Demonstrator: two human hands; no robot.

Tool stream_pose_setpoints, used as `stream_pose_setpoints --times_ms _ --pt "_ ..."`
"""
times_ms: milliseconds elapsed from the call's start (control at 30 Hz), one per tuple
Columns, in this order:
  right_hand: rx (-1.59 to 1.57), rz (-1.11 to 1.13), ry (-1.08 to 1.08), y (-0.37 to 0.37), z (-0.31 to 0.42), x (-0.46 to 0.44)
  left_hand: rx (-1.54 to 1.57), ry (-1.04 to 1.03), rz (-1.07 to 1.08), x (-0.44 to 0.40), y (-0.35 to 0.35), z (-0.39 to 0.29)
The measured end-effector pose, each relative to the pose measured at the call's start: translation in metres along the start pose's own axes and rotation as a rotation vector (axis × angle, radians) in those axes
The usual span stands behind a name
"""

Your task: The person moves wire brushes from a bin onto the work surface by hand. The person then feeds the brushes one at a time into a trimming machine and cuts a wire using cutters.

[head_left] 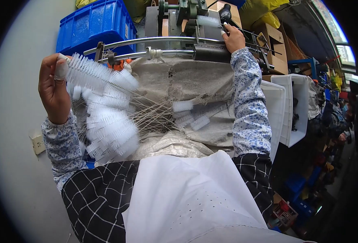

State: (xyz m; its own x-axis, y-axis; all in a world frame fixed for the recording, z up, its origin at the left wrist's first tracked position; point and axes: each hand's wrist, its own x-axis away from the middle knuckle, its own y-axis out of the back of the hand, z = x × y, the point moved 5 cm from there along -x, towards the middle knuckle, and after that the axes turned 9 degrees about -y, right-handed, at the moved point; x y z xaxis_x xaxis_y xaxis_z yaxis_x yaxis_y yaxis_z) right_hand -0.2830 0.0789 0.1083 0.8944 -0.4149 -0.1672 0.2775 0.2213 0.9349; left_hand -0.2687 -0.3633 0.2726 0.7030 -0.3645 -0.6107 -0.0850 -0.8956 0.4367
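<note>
At the left, my left hand (54, 87) is closed on the tip of a white bristle brush (88, 73), with pale wraps on its fingers. The brush's twisted wire stem slopes down to the right. Below it lies a pile of white brushes (112, 131), their thin wire stems (158, 115) crossing over a grey cloth (179, 77). My right hand (233, 38) is at the machine (187, 16) at the top, fingers pinched at the right end of another white brush (209, 21), beside a black rounded knob (225, 13).
Two metal rails (150, 40) run across in front of the machine. A blue crate (96, 26) stands at the upper left, against the wall. White bins (294, 109) and a cardboard box (274, 44) are on the right. A wall socket (38, 144) is at the left.
</note>
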Motion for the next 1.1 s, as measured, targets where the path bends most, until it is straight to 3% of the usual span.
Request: stream_pose_setpoints --times_ms 133,200,267,367,400,467,533,667,700,800,900,1000,1033,1100 --pt "-0.043 0.174 -0.063 0.011 -0.018 -0.018 0.042 0.002 0.036 -0.003 -0.011 0.007" --pt "0.192 0.038 -0.171 0.015 -0.028 -0.035 0.184 0.013 0.087 -0.007 -0.024 0.007" --pt "0.521 -0.089 -0.142 0.021 -0.022 -0.029 0.339 0.094 0.143 -0.008 -0.039 0.01" --pt "0.539 0.241 0.015 0.02 -0.038 -0.035 0.444 0.164 0.258 -0.008 -0.056 0.015" --pt "0.3 0.234 0.043 0.03 -0.041 -0.032 0.472 0.19 0.268 -0.007 -0.059 0.015" --pt "0.193 0.286 0.138 0.058 -0.034 -0.006 0.533 0.239 0.292 -0.005 -0.066 0.015" --pt "0.007 0.43 -0.001 0.063 -0.033 0.02 0.603 0.255 0.307 -0.004 -0.072 0.016" --pt "0.035 0.334 -0.096 0.069 -0.035 0.015 0.624 0.226 0.362 -0.005 -0.083 0.011" --pt "0.087 0.3 -0.035 0.064 -0.037 0.009 0.604 0.206 0.367 -0.007 -0.083 0.007" --pt "0.138 0.289 -0.175 0.053 -0.046 -0.007 0.612 0.221 0.376 -0.007 -0.081 0.006" --pt "0.149 0.07 0.055 0.033 -0.068 -0.025 0.63 0.241 0.373 -0.003 -0.078 0.009" --pt "0.031 0.14 0.025 0.046 -0.071 -0.028 0.611 0.266 0.372 0.0 -0.073 0.01" --pt "0.032 0.254 -0.178 0.06 -0.072 -0.02 0.609 0.279 0.372 0.001 -0.072 0.011" --pt "-0.3 0.542 -0.124 0.063 -0.085 -0.01 0.621 0.299 0.366 0.0 -0.072 0.013"
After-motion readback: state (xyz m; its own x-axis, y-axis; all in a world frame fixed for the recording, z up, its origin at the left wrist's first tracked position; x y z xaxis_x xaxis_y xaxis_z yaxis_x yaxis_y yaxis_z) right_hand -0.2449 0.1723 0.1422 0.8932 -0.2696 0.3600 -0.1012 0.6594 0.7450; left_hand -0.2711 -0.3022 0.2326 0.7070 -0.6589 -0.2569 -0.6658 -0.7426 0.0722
